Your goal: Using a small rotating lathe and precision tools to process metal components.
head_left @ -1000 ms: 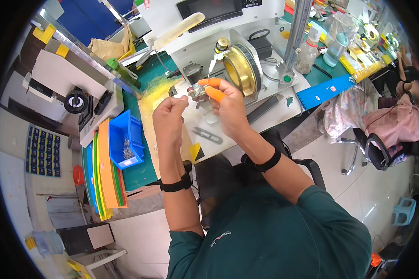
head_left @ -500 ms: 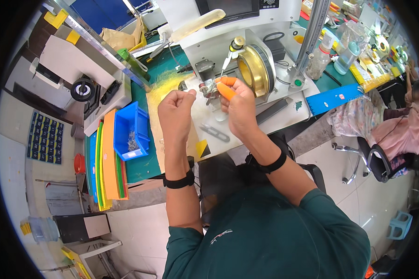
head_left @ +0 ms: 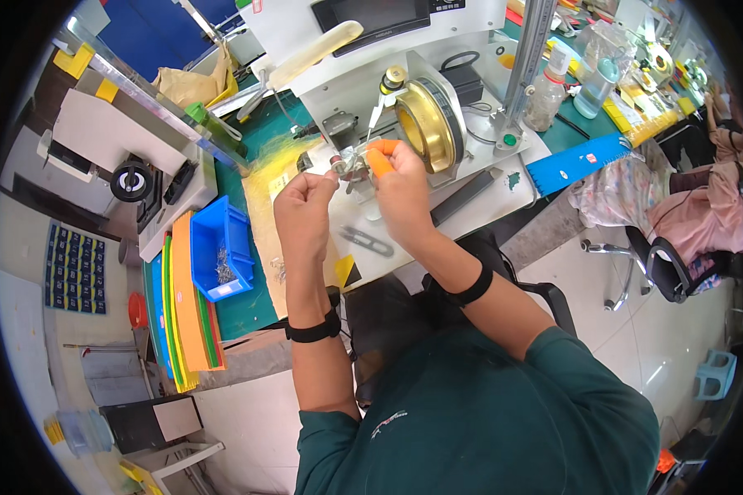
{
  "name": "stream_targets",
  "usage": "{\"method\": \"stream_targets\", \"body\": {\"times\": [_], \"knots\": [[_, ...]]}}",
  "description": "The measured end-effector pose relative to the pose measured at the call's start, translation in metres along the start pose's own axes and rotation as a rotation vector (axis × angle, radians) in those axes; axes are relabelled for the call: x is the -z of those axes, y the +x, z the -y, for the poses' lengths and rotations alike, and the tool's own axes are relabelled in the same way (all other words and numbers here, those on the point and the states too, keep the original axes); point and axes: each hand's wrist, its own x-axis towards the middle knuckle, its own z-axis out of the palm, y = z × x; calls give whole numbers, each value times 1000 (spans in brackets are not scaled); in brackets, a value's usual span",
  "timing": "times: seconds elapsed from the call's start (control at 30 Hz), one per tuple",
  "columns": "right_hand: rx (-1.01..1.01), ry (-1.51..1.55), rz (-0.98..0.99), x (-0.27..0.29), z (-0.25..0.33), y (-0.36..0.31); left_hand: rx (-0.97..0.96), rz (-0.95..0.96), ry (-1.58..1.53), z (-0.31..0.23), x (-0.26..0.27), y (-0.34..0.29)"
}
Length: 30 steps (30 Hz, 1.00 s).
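My left hand (head_left: 305, 216) is closed in a pinch, its fingertips beside the small metal fixture (head_left: 348, 167) on the front of the bench machine (head_left: 305, 76). Anything between those fingers is too small to make out. Orange finger covers sit on two fingers of my right hand (head_left: 403, 196), which is pinched at the fixture's right side; what it grips is hidden. Just beyond the right hand stands a gold-coloured wheel (head_left: 412, 125), with a thin guide arm with a yellow roller (head_left: 394, 79) beside it. Grey thread snips (head_left: 366, 241) lie on the white base below my hands.
A blue bin (head_left: 221, 247) holding small metal pieces stands left, beside upright coloured strips (head_left: 191, 289). Fine yellow strands (head_left: 293, 153) cover brown paper. A dark bar (head_left: 466, 196) lies right of my hands. Bottles (head_left: 546, 99) stand farther right; another person sits beyond.
The whole view has shifted, so the machine appears farther left. My left fingertips have come closer to the fixture. My right hand stays pinched beside it.
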Motion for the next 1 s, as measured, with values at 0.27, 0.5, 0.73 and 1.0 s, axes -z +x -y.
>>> {"method": "stream_targets", "body": {"times": [0.27, 0.5, 0.73, 1.0], "knots": [[72, -94, -78, -4, -5, 5, -229, -254, 632, -32, 10, -22], [111, -160, -87, -8, -13, 8, -368, -397, 777, -99, 27, -44], [-17, 28, -28, -9, -12, 16, -433, 415, 721, -101, 2, 58], [41, -71, 2, -7, -12, 19, -85, 831, 382, -73, -15, 94]]}}
